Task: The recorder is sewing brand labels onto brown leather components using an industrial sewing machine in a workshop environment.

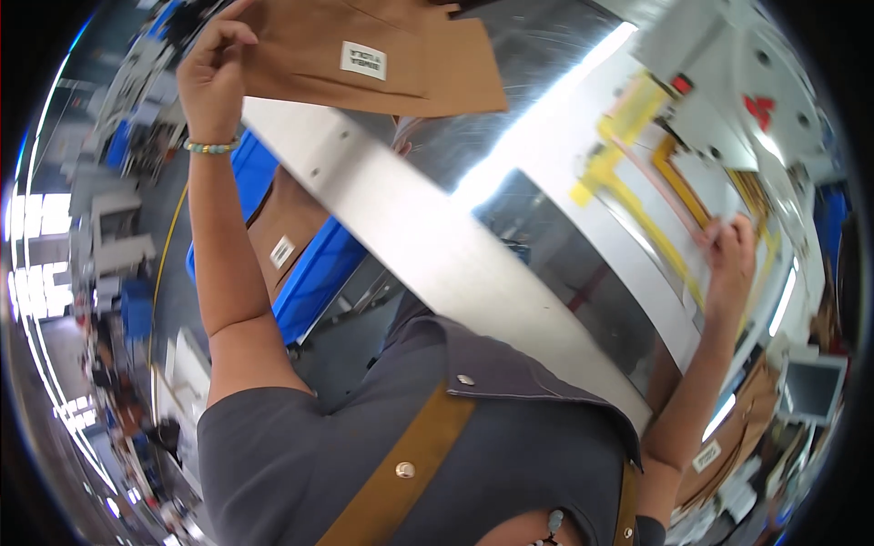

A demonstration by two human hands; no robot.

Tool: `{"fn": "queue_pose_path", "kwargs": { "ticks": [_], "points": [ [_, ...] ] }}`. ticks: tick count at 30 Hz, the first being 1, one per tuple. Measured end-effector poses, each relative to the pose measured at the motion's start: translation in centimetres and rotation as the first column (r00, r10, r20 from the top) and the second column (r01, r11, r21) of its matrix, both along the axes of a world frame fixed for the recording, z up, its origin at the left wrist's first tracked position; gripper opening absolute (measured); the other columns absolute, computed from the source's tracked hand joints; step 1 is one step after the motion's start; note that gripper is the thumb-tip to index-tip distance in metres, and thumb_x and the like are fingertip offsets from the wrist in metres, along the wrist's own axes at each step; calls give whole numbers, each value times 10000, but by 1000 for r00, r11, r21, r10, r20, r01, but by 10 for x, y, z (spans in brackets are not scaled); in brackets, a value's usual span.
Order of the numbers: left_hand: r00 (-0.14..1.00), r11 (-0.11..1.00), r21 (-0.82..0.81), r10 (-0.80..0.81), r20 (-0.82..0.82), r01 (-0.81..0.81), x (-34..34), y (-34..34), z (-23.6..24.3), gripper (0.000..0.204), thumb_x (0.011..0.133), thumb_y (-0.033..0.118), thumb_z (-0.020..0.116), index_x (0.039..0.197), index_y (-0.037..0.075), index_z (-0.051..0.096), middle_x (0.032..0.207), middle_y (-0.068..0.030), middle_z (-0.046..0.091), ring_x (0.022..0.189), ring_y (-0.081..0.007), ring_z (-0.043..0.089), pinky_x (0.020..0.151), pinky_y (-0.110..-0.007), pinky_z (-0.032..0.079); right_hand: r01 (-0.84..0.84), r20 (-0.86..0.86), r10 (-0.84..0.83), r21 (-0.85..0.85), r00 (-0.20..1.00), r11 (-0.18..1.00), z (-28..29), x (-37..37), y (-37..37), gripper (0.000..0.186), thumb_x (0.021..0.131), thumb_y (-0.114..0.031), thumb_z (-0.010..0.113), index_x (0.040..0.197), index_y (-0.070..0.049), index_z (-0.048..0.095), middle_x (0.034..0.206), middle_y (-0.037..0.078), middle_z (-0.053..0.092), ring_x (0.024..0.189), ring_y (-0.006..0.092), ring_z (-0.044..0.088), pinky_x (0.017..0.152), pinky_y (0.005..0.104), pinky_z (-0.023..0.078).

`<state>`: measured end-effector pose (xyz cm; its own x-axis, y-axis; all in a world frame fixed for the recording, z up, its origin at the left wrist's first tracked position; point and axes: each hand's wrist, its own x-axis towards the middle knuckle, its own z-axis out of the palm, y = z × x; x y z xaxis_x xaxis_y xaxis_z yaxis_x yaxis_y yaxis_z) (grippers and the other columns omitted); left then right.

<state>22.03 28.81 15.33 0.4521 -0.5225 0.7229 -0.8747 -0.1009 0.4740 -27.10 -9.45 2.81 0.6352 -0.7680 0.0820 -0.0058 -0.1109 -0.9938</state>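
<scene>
The left hand (pixel 215 80) pinches the flat, brown fabric panel (pixel 309 59) by its left edge above the shiny grey metal tabletop (pixel 519 82), seemingly to keep it spread, while the right hand (pixel 731 264) curls beside the angular amber frame (pixel 680 187), its grip impossible to tell.

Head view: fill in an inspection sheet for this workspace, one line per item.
Surface: pale metal strip; glossy area beside it reflects bright light.
Job's things: brown panel with white label; white machine.
Clutter: blue bin holding brown material; more brown pieces lower right.
Hands: left hand holds the brown panel; right hand near the yellow frame, grip unclear.
Cables: none distinguishable.
Surroundings: screen right; yellow floor line left.
</scene>
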Motion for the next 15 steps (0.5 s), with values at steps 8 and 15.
{"fn": "queue_pose_path", "kwargs": {
  "ticks": [8,15],
  "points": [
    [811,875,-17,441,-385,-484,8,215,-83,466,942,-202,385,1220,-54,729,1338,-170,737,1292,-235,677,1183,-357,475,-88,89,80,91,993,992,-3,8,-3,118,1112,-154,567,1126,-42,602,925,11,503,845,121,495,853,275,449],
    [537,704,176,658,-528,-688,-26,372,-248,553,846,-218,367,1211,-52,747,1219,-157,784,1167,-243,748,1112,-364,536,-32,20,30,109,999,994,-12,6,-9,144,1088,-147,625,1182,-43,656,975,-13,569,855,90,515,830,252,439]
  ]
}}
